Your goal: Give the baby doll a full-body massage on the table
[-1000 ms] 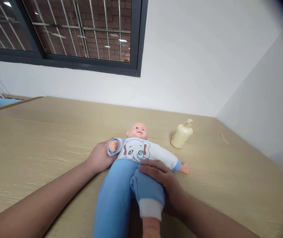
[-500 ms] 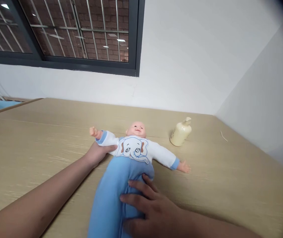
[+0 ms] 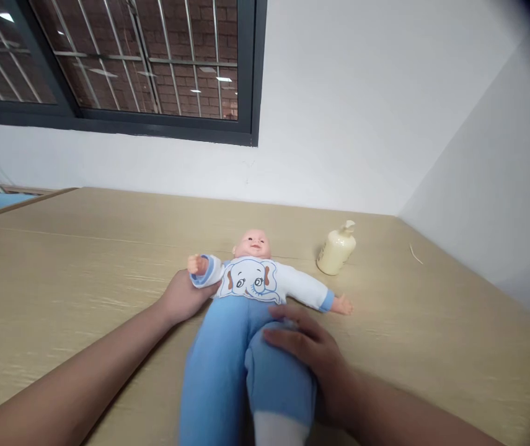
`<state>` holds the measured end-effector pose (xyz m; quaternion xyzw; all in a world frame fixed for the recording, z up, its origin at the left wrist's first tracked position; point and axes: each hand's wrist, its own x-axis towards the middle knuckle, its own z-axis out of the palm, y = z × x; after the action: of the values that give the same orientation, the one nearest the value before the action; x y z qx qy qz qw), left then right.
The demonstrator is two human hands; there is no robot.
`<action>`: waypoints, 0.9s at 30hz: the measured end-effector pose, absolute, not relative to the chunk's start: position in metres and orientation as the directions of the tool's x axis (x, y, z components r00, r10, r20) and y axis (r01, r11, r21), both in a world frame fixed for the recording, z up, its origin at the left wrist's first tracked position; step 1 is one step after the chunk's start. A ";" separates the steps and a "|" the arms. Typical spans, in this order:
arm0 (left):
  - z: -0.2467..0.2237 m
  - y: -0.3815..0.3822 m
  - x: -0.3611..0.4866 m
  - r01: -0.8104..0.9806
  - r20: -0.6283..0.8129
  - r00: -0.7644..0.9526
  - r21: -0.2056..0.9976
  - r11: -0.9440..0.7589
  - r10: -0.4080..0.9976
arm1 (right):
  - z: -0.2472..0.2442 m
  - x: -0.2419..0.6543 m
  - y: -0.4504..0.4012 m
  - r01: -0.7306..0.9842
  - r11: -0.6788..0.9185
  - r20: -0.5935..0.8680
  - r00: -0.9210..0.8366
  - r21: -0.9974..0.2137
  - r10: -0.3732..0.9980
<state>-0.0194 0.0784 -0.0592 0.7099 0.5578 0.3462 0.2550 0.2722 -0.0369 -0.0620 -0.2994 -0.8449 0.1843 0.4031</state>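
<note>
A baby doll (image 3: 218, 353) in a white top with an elephant face and blue trousers lies on its back, head away from me. My left hand (image 3: 188, 297) is closed at the doll's side under its raised arm, thumb on the top; the other fingers are hidden. From the right, my right hand (image 3: 313, 347) curls round the thigh of the leg on that side, two fingers over the blue cloth. That leg is bent, with its blue cuff and white foot (image 3: 281, 428) near the bottom edge.
A cream pump bottle (image 3: 336, 249) stands on the wooden tabletop (image 3: 83, 260), to the right of the doll's head. Farther right lies a thin pale strip (image 3: 415, 254). White walls meet behind the table, below and beside a barred window (image 3: 153, 124).
My right hand has moved up and outward on the doll's leg, which now appears bent with its foot showing. The doll's arm by my left hand has swung inward.
</note>
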 end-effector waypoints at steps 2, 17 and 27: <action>-0.054 0.074 -0.016 0.677 0.202 0.220 0.673 -0.299 0.954 | -0.064 0.274 -0.029 0.383 0.705 0.571 -0.414 -0.598 0.709; -0.060 0.077 -0.017 0.628 0.230 0.301 0.682 -0.374 0.925 | -0.054 0.271 -0.009 0.298 0.719 0.562 -0.466 -0.628 0.684; -0.078 0.090 -0.030 0.778 0.217 0.101 0.591 -0.213 0.971 | -0.068 0.261 -0.043 0.342 0.873 0.431 -0.768 -0.347 0.473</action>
<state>-0.0299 0.0904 -0.0780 0.7228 0.6049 0.2896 0.1666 0.2608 -0.0426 -0.0681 -0.2186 -0.9320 0.1252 0.2607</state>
